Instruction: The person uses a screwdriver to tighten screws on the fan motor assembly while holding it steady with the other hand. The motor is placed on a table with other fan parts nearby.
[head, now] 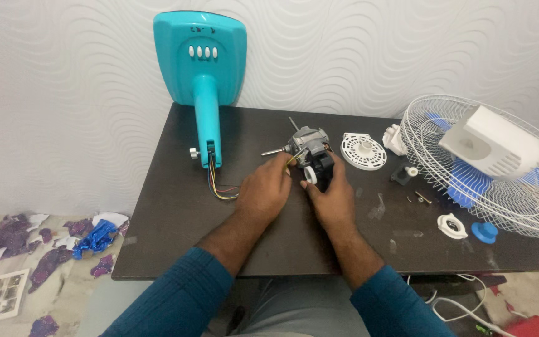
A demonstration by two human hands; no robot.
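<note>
A grey metal fan motor [307, 141] with a shaft and a black housing sits mid-table. My right hand [332, 195] grips the black housing part of the motor from below. My left hand [267, 190] pinches the coloured wires [223, 189] close to the motor's left side. Those wires run to the turquoise fan stand [206, 109], which lies with its base propped against the wall.
The dark table [176, 237] also carries a round white plate [363, 151], a white wire fan guard [432, 134] with blue blades and a white cover [493, 140], a white ring [451, 226], a blue cap [485, 232], and small screws [422, 198]. Torn paper litters the floor at left.
</note>
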